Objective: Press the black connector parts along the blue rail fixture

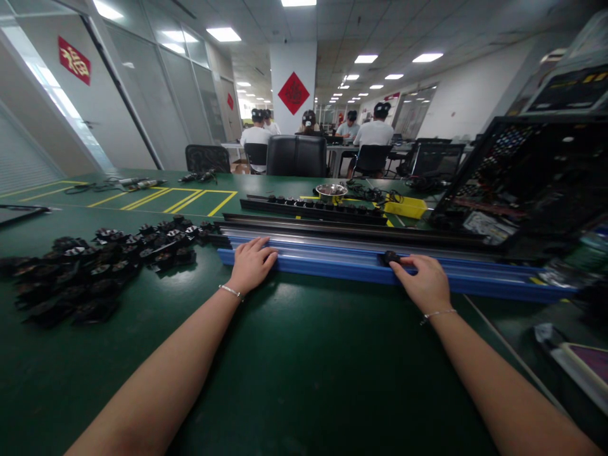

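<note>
A long blue channel rail lies across the green table in front of me. Near its left end, my left hand rests over it with fingers stretched out, touching the rail. My right hand pinches a small black part between thumb and fingers, at the rail's groove right of the middle. Whether the part is seated in the groove, I cannot tell. Directly behind the blue rail runs a black rail. To the left of my left hand, many loose black parts are heaped.
Farther back are a rail carrying several black parts, a metal bowl and a yellow bin. An open black computer case stands at the right. Several people sit at tables beyond an office chair.
</note>
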{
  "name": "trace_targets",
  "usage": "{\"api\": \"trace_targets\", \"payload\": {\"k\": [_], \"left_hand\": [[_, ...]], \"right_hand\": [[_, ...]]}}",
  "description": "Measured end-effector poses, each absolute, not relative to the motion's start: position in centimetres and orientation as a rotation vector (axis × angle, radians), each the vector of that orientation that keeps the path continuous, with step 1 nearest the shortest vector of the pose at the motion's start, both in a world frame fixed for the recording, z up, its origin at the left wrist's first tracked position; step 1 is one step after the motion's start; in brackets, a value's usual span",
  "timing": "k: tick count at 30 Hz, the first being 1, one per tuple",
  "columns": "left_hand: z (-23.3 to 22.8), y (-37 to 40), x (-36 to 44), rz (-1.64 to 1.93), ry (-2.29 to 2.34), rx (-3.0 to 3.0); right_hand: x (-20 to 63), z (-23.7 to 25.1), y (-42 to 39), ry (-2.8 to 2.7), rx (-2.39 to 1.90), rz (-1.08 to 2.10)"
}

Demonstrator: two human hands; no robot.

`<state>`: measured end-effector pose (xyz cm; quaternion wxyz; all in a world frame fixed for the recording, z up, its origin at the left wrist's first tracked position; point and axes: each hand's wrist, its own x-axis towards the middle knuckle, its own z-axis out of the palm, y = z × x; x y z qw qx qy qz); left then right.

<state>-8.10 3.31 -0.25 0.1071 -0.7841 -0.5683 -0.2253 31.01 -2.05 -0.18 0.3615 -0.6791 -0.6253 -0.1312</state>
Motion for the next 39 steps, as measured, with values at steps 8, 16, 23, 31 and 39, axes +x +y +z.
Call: {"api": "trace_targets", "payload": {"k": [8, 16, 23, 31, 39], "left_hand": [[-0.2, 3.2, -8.1, -0.661, -1.669, -2.311], [-0.2, 3.2, -8.0, -0.67, -1.678, -2.313], [-0.3, 3.3, -8.1, -0.692, -1.674, -2.322], [-0.2, 3.2, -8.1, -0.674, -1.674, -2.31], [-0.2, 3.2, -8.1, -0.664, -1.662, -2.308]], "right_hand": [[30.7, -0.1, -2.1, -1.637, -1.735, -0.357], [30.2, -0.2, -2.1, -1.675, -1.7, -0.347], [29.9, -0.3, -2.1, -1.713, -1.673, -0.377], [29.7, -0.1, -2.2, -1.733, -1.66, -0.361], [29.5, -0.2, -2.1, -1.83, -1.656, -0.383]]}}
